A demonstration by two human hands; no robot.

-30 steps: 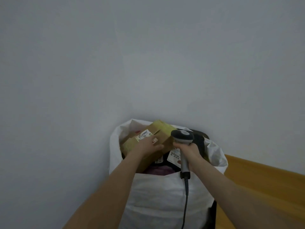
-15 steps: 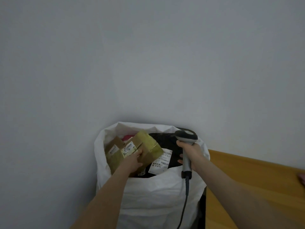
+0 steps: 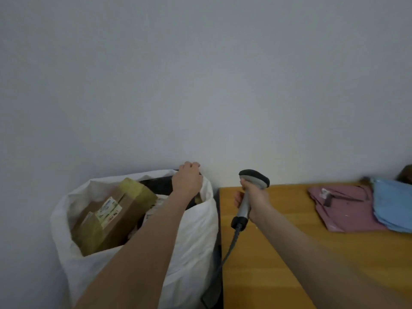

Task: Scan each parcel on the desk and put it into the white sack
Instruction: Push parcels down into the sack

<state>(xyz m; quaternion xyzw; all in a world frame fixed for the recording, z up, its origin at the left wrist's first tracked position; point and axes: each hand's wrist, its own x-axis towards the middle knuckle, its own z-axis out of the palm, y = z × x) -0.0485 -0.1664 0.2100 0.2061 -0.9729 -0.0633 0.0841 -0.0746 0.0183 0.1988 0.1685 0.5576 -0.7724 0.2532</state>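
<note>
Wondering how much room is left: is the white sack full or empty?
Nearly full: a cardboard box lies tilted just below the rim of the white sack, atop other parcels.

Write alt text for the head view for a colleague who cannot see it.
The person's left hand sits at the far rim of the white sack, fingers curled, beside a brown cardboard box lying inside it. The right hand grips a grey handheld scanner over the orange wooden desk, where a pink plastic mailer and a blue plastic mailer lie.
</note>
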